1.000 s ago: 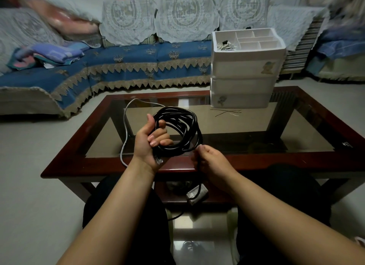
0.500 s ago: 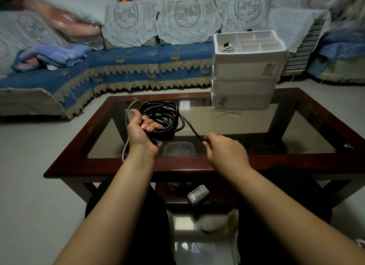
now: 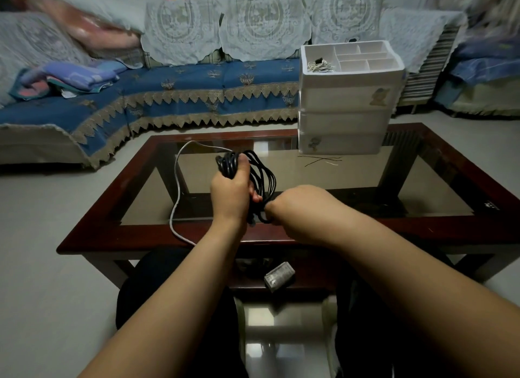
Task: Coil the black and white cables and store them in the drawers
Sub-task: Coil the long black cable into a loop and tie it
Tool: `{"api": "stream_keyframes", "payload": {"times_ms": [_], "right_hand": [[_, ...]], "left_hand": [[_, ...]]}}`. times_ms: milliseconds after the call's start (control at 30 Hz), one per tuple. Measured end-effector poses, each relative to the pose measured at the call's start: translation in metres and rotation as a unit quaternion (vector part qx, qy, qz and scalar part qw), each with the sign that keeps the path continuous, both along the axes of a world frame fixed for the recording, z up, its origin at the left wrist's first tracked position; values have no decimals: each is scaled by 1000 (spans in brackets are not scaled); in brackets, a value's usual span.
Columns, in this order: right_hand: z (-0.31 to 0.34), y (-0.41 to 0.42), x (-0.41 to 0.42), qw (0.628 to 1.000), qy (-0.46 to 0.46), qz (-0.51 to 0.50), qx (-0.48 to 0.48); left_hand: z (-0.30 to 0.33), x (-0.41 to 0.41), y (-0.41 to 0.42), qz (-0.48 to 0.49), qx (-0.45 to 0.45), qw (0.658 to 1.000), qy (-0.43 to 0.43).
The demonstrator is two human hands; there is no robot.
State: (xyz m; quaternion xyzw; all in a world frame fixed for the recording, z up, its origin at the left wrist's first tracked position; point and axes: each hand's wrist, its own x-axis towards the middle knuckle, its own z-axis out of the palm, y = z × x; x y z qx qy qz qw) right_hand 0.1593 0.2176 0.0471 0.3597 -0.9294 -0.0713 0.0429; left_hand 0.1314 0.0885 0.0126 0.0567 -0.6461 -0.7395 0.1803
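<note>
My left hand (image 3: 229, 193) grips a coil of black cable (image 3: 266, 176) above the near half of the glass table (image 3: 450, 177). Its loops hang to the right of my fist. My right hand (image 3: 294, 208) is closed on the lower end of the same coil, just right of my left hand. A white cable (image 3: 176, 191) lies loose on the table's left side, curving from the far edge to the near edge. The white drawer unit (image 3: 346, 118) stands at the table's far right, its drawers closed and its top tray holding a small bundle of thin wires (image 3: 319, 65).
A few thin ties (image 3: 323, 161) lie on the glass in front of the drawer unit. A small grey box (image 3: 279, 275) sits on the shelf under the table. A blue sofa (image 3: 180, 93) runs behind the table, with folded cloths (image 3: 67, 79) on it.
My right hand has come in from the stretched-out cable end to the bottom of the coil. My left hand has turned over, so its back faces me and the loops hang down.
</note>
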Motion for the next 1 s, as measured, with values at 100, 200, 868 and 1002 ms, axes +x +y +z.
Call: {"api": "stream_keyframes", "payload": {"times_ms": [100,200,868,1002], "right_hand": [[4,2,-4,997,-28,40,-57],[1,7,-14,954,-225,14,-198],[-9,22,-52,767,-401,-84,-493],[-9,38,-61,766,-482,-40,-422]], "left_hand": [[-3,1,3,-2,-109,994,-5],[-2,-1,-2,-50,-124,990,-47],[-14,15,-4,-388,-12,881,-270],[-18,14,-18,-475,0,849,-232]]}}
